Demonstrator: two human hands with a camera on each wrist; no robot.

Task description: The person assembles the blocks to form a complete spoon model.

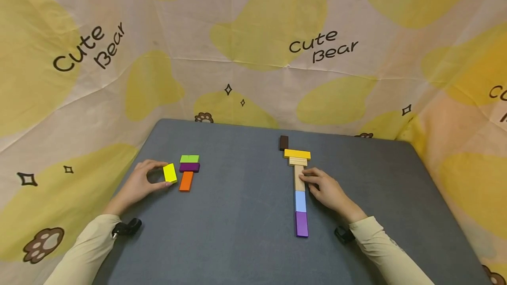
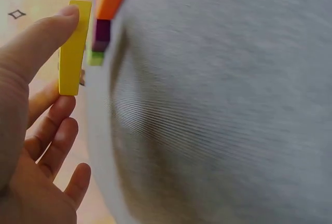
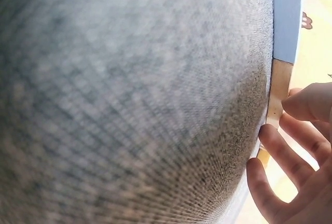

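Note:
At the left of the head view, my left hand (image 1: pixel 138 182) pinches a bright yellow block (image 1: pixel 170 173) between thumb and fingertips, holding it tilted beside a small group of blocks. That group has a green block (image 1: pixel 189 158), a dark purple block (image 1: pixel 189 167) and an orange block (image 1: pixel 186 181) pointing toward me. On the right, the thumb and fingertips of my right hand (image 1: pixel 328 189) touch the right edge of a plain wooden block (image 1: pixel 298 183). A light blue block (image 1: pixel 300 201) and a purple block (image 1: pixel 302 224) continue the column below it.
Above the wooden block lie ridged pale wooden pieces (image 1: pixel 298 161), a yellow-orange block (image 1: pixel 297 154) crosswise, and a dark brown block (image 1: pixel 284 142). Everything rests on a grey table (image 1: pixel 245 214) backed by a patterned cloth (image 1: pixel 253 25).

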